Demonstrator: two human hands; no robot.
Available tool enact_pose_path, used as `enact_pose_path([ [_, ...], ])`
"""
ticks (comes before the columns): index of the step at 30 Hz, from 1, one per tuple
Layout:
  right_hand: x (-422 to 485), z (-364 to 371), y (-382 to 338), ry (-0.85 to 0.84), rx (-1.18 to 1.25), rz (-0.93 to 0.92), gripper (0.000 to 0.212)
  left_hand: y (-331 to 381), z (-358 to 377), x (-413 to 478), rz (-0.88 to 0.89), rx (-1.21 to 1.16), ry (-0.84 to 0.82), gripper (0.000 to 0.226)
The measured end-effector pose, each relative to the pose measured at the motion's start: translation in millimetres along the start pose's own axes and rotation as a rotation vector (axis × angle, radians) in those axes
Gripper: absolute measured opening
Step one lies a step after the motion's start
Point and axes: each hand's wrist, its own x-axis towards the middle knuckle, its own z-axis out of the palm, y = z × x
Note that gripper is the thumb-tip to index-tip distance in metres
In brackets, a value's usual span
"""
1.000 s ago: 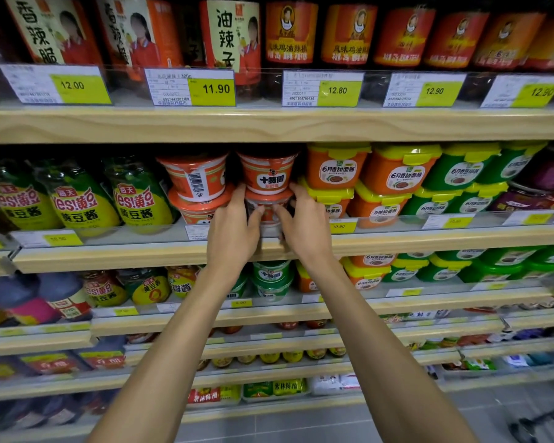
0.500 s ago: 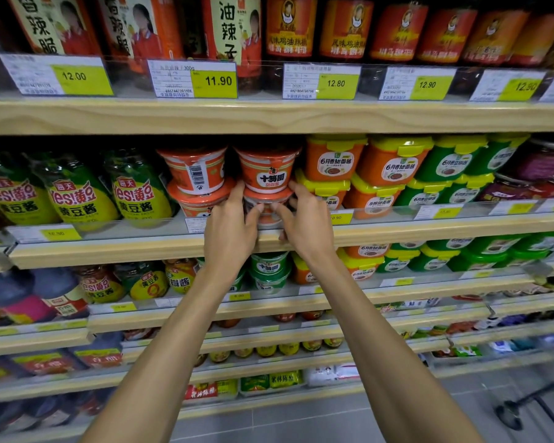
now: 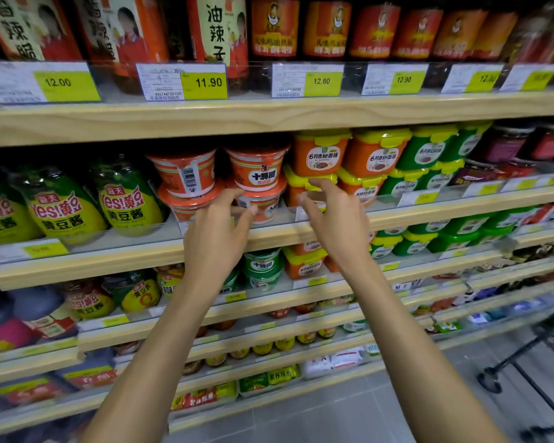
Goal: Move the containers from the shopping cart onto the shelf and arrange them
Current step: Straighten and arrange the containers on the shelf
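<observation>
Two stacks of red-orange round tubs stand side by side on the middle wooden shelf (image 3: 301, 233). The right stack's lower tub (image 3: 263, 204) carries an upper tub (image 3: 257, 169) with a white label. My left hand (image 3: 216, 233) is in front of the lower tub, with its fingertips touching the tub's left side. Held off to the right, my right hand (image 3: 330, 215) has its fingers spread and holds nothing, in front of the orange square tubs with yellow lids (image 3: 311, 183). The left stack (image 3: 186, 183) shows a barcode.
Green and yellow sauce bottles (image 3: 128, 199) stand left of the tubs, green square tubs (image 3: 426, 161) to the right. Jars with price tags fill the shelf above (image 3: 269, 113). More shelves run below. A shopping cart's wheel and frame (image 3: 493, 378) show at the lower right on grey floor.
My right hand has let go of the lower red tub and moved away to the right, fingers spreading. My left hand stays at the tub. The view has shifted slightly right.
</observation>
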Motion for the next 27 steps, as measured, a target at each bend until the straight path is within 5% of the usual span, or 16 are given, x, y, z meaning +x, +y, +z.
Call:
enact_pose_path([
  [9, 21.7, -31.4, 49.6, 0.015, -0.004, 0.089, 0.055, 51.2, 34.2, 15.4, 0.078, -0.025, -0.062, 0.038],
  [19, 49.7, -24.6, 60.7, -0.034, 0.160, -0.119, 0.043, 75.4, 87.4, 38.8, 0.000, 0.112, 0.177, 0.051],
  [27, 59.1, -25.9, 59.6, -0.090, 0.143, -0.115, 0.038, 85.4, 98.2, 46.8, -0.049, 0.213, 0.223, 0.036],
])
